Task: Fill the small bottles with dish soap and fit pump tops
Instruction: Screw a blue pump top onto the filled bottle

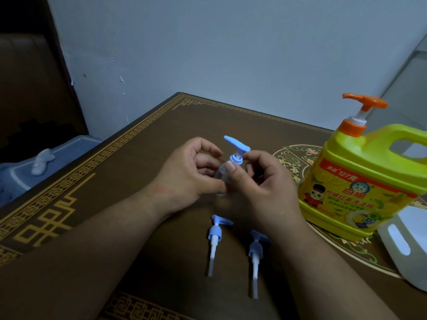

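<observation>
The dark bench (120, 172) with its gold fret border carries everything. At its right side stands the big yellow dish soap jug (353, 181) with an orange pump, and a white jug (406, 245) lies just beside it at the near right edge.

At the centre, the left hand (184, 174) has its grip closed round a small clear bottle (221, 179). The right hand (265, 181) pinches the collar of a blue pump top (235, 148) seated on the bottle's neck, likely screwing it.

I cannot tell whether this bottle holds soap. Two more pump tops, one on the left (215, 241) and one on the right (255, 257), lie loose near the wrists, so at least two fittings seem left.

The bench's left half and far edge are open. The right side is crowded, with the soap jug close to the right hand.
</observation>
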`<control>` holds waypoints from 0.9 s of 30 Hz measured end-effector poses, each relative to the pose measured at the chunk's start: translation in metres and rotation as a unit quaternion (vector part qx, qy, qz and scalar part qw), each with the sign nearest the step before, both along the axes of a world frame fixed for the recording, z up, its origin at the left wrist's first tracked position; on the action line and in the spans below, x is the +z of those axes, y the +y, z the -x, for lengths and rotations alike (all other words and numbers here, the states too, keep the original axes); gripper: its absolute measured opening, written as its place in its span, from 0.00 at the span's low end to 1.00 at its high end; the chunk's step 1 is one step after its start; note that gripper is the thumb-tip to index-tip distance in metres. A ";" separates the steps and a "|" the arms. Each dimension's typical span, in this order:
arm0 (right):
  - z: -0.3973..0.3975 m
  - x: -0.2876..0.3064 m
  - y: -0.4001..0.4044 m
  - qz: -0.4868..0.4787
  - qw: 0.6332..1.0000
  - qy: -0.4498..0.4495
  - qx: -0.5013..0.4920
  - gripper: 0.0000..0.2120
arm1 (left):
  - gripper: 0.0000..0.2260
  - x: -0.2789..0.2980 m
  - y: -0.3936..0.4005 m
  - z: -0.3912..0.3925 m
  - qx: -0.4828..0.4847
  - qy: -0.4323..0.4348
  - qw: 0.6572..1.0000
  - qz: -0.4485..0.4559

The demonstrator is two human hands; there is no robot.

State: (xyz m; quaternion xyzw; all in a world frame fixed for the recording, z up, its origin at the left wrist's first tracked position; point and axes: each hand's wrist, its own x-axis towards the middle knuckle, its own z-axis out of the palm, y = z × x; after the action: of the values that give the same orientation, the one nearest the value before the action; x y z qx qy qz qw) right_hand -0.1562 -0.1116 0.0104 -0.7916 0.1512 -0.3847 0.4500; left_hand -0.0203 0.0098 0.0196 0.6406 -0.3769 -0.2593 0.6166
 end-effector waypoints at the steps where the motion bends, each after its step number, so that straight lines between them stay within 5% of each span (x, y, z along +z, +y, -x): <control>1: 0.000 0.000 0.000 0.011 1.000 0.005 0.000 0.06 | 0.29 0.000 0.000 0.000 0.001 0.000 1.000 0.002; 10: 0.000 -0.002 -0.001 0.004 1.000 -0.006 0.006 0.10 | 0.27 0.000 0.001 0.001 -0.001 -0.004 1.000 -0.004; 14: -0.001 0.000 0.000 0.050 0.999 -0.005 -0.016 0.04 | 0.28 0.002 0.003 0.001 0.000 -0.003 1.000 -0.003; 27: 0.000 -0.001 0.002 -0.033 0.999 -0.008 0.016 0.10 | 0.27 0.000 0.001 0.000 -0.002 -0.011 1.000 -0.006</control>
State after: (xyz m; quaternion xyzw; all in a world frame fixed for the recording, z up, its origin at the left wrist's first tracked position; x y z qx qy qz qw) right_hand -0.1566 -0.1093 0.0095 -0.7754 0.1473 -0.3789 0.4832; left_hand -0.0200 0.0112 0.0197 0.6468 -0.3830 -0.2556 0.6080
